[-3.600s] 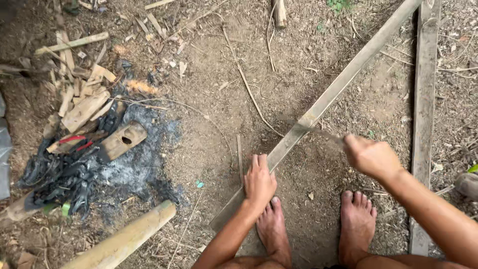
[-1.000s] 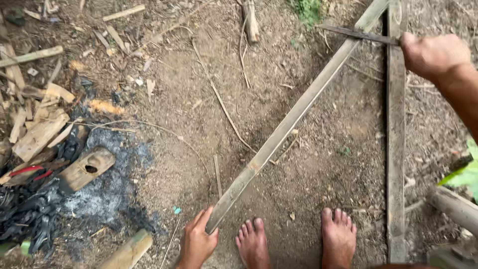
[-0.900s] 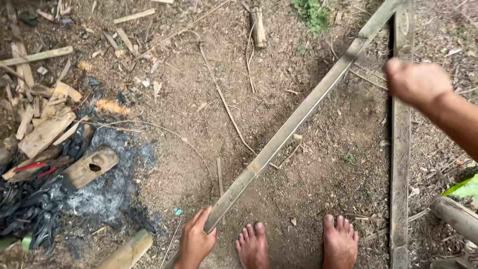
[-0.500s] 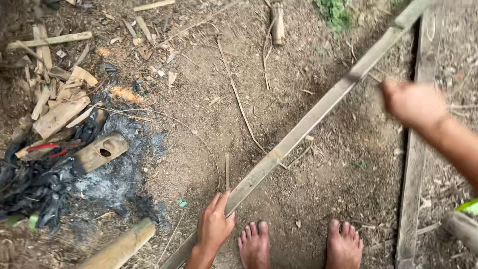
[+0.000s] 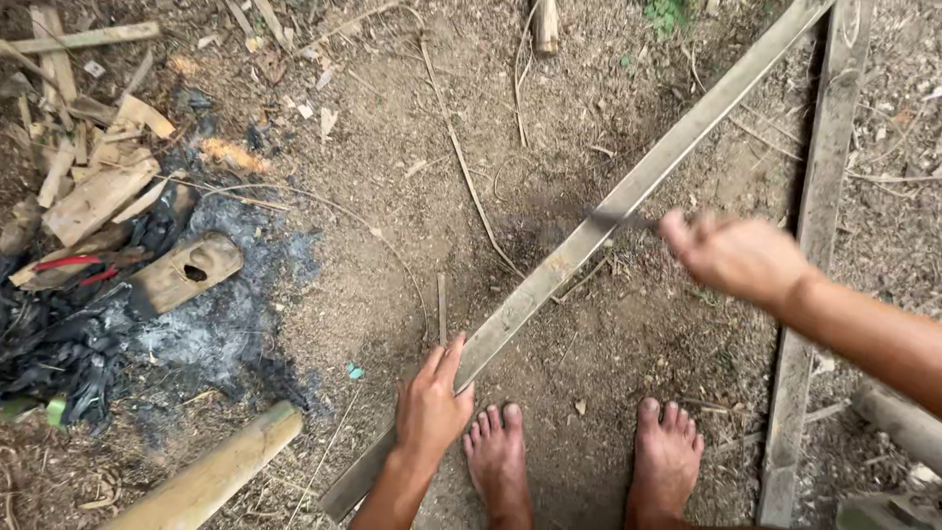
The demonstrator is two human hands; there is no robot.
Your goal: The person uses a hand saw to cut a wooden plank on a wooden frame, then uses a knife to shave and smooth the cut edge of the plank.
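Note:
A long split bamboo slat (image 5: 579,245) lies diagonally on bare dirt, from the lower middle up to the top right. My left hand (image 5: 432,404) presses flat on its near part, fingers spread, just left of my bare feet (image 5: 584,456). My right hand (image 5: 736,257) is blurred above the slat's middle, closed on the handle of a dark blade (image 5: 613,220) whose tip is at the slat. A second slat (image 5: 814,255) lies almost upright along the right side.
A burnt patch of ash and black char (image 5: 147,334) lies at left with a holed wood block (image 5: 184,273), red-handled tool (image 5: 69,265) and wood scraps (image 5: 88,167). A thick bamboo pole (image 5: 211,476) lies at lower left. Thin sticks cross the dirt.
My right hand has swung down from the upper right, with the blade, to the slat's middle. My left hand has slid a little further up the slat. The camera has shifted slightly.

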